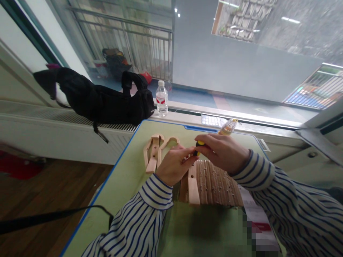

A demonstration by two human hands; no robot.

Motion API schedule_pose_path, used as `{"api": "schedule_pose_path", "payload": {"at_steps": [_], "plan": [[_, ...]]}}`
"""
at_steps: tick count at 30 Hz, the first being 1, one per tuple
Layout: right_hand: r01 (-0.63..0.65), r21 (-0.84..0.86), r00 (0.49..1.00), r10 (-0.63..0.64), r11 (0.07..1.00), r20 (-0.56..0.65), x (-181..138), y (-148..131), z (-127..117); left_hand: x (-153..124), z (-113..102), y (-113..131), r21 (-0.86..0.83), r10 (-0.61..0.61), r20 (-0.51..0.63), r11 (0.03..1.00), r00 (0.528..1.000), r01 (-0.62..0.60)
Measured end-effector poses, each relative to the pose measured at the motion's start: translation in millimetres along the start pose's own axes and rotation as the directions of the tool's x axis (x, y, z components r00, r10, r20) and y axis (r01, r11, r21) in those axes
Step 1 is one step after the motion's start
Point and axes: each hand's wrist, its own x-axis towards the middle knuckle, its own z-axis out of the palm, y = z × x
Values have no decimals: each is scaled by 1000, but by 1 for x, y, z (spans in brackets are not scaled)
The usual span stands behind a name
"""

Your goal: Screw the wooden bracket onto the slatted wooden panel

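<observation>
My right hand (221, 151) is closed round a screwdriver with a yellow and black handle (198, 145), held over a stack of wooden slats (214, 184) full of holes. My left hand (174, 165) is pinched at the tool's lower end, just above one upright slat (193, 184); what the fingertips hold is hidden. Both sleeves are blue-and-white striped. Curved wooden pieces (155, 151) lie on the green table (125, 185) to the left of my hands.
A black bag (102, 101) and a water bottle (162, 99) rest on the white sill beyond the table. A second bottle (227, 127) lies at the table's far edge. A paper sheet (257, 217) lies at the right. A black strap (53, 216) crosses the near left.
</observation>
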Motion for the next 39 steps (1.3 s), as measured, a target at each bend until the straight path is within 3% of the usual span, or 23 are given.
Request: {"api": "schedule_pose_path", "payload": {"at_steps": [13, 21, 34, 39], "plan": [[-90, -28, 989, 86, 996, -120, -9, -7, 9, 0, -1, 5, 15, 42, 42, 999, 998, -42], [-110, -22, 991, 107, 994, -82, -4, -11, 6, -3, 3, 3, 43, 2, -92, 999, 996, 2], [-3, -56, 997, 7, 998, 71, 4, -10, -13, -4, 0, 1, 18, -3, -30, 1000, 1000, 4], [16, -71, 999, -13, 997, 46, 3, -10, -11, -3, -2, 3, 17, 19, -16, 1000, 1000, -19]]}}
